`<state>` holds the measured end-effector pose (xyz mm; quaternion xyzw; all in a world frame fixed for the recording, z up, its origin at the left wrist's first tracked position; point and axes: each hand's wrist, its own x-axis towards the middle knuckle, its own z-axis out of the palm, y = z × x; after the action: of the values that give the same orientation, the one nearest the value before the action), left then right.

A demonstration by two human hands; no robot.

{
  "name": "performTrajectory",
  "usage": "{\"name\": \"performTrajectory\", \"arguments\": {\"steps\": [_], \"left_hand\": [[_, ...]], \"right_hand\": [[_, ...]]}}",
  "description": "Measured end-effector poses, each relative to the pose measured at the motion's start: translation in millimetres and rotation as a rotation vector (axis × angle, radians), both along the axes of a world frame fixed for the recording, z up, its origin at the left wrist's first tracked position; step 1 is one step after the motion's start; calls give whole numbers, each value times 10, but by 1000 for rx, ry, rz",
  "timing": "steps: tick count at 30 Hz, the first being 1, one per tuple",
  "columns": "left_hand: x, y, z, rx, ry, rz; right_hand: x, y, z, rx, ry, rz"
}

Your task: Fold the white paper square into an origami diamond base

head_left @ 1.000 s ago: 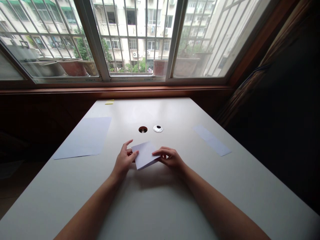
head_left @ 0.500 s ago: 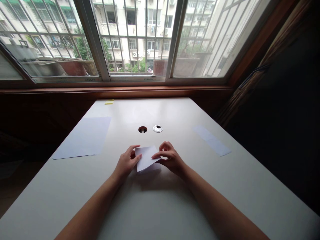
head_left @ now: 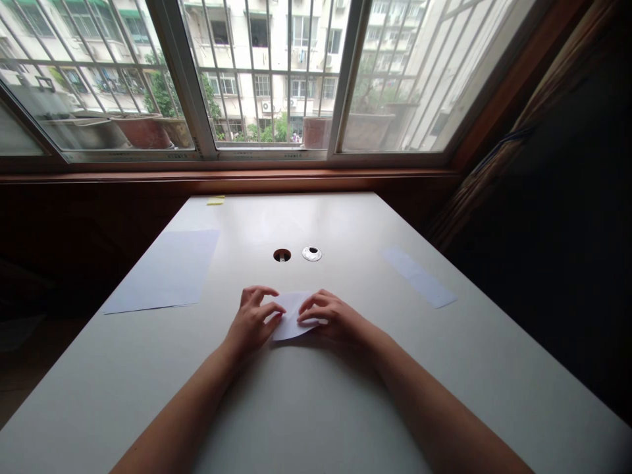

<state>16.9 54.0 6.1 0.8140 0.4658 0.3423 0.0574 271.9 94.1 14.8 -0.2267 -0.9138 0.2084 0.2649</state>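
A wide white table (head_left: 296,408) is filling most of the view, smooth, flat and a bit shiny. Behind it a glass window (head_left: 266,79) with metal bars is letting in light. A big flat paper (head_left: 165,273) is lying at the left side of the table, and a long, thin strip (head_left: 419,276) of paper is lying at the right. The left hand (head_left: 251,326) and right hand (head_left: 340,319) are working between them, over a small paper (head_left: 292,329). It is lying low at the middle, white and thin, its near edge curving. Beyond it a silver ring (head_left: 310,257) is sitting beside a round hole (head_left: 282,255). A yellow slip (head_left: 216,200) is resting at the far left corner.

The left thumb and a finger are almost meeting on the small paper's left part, while other fingers are reaching past its far corner. The right fingers are bending over its right part, tips touching the top. The right thumb is hiding, so I can't tell if either hand is pinching.
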Motion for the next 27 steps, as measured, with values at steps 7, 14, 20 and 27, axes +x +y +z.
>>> {"name": "performTrajectory", "arguments": {"steps": [7, 14, 20, 27], "left_hand": [[-31, 31, -2, -126, 53, -230], [-50, -39, 115, -149, 91, -337], [2, -90, 86, -141, 200, -339], [-122, -256, 50, -182, 163, -430]], "right_hand": [[0, 35, -67, -25, 20, -18], [91, 99, -51, -113, 45, -13], [103, 74, -24, -138, 14, -18], [83, 19, -35, -153, 29, 7]]}}
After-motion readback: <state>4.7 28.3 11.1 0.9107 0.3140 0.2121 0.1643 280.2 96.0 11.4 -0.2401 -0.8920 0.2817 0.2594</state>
